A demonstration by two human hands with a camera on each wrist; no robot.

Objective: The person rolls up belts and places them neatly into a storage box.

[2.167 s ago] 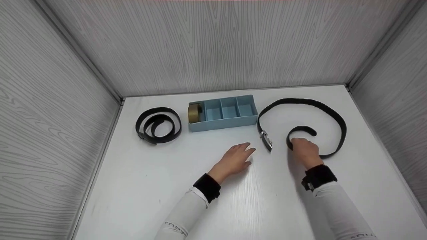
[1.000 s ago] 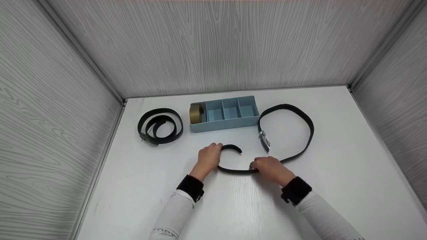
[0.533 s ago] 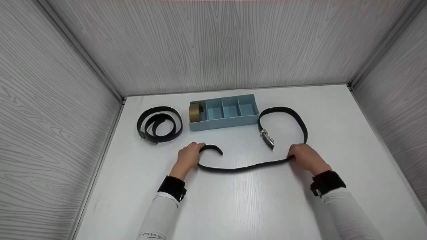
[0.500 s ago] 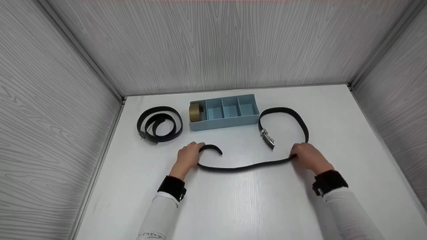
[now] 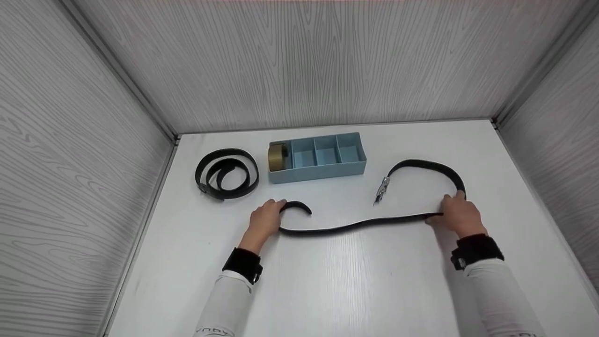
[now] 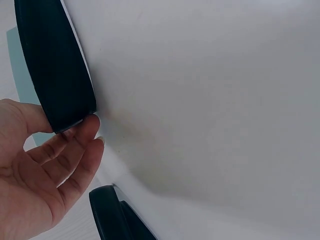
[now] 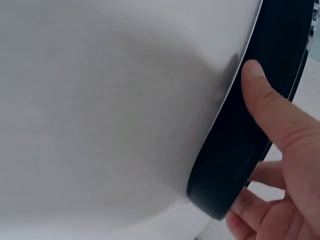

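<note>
A black belt [image 5: 360, 224] stands on its edge on the white table, stretched in a shallow wave between both hands. My left hand [image 5: 265, 220] pinches it near its free tip, which curls back to the right. In the left wrist view the strap [image 6: 56, 65] passes between thumb and fingers. On the right, my right hand [image 5: 461, 216] grips the strap; in the right wrist view the thumb lies over the belt [image 7: 225, 150], with fingers behind. Past that hand, the belt arcs back to its silver buckle [image 5: 382, 189], in front of the tray's right end.
A blue tray [image 5: 318, 174] with several compartments stands at the back; a roll of brown tape [image 5: 276, 157] sits in its left one. Left of it lies a second black belt [image 5: 227, 193], coiled. Grey wood-grain panels [image 5: 299, 65] enclose the table's back and sides.
My left hand, free at first, took the belt's tip end and moved left. My right hand slid along the strap to the right, straightening it. The buckle turned and shifted right, away from the tray.
</note>
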